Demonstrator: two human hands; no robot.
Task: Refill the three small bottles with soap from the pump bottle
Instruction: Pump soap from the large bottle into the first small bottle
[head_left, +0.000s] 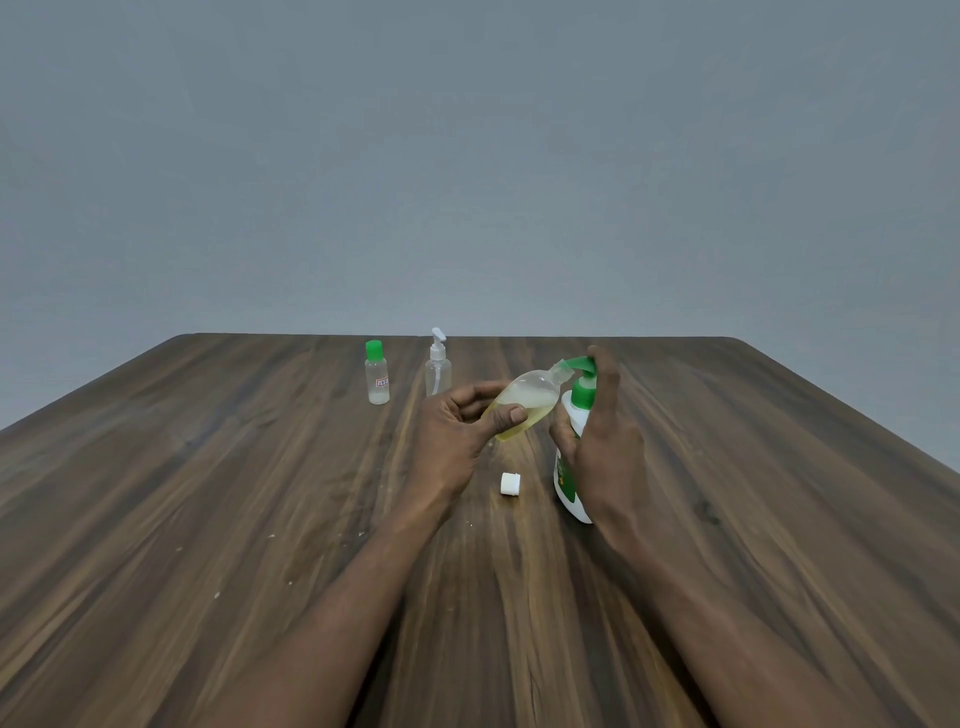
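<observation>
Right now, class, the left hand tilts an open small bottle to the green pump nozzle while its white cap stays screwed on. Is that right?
Not quite. In the head view the white cap lies loose on the table, off the small bottle. The rest holds: the left hand tilts it to the green pump nozzle.

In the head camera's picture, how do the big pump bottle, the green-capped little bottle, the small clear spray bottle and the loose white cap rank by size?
1. Pump bottle, clearly largest.
2. and 3. Spray bottle and green-capped bottle: too alike to rank, and both stand farther away.
4. White cap, smallest, though near the camera.
</observation>
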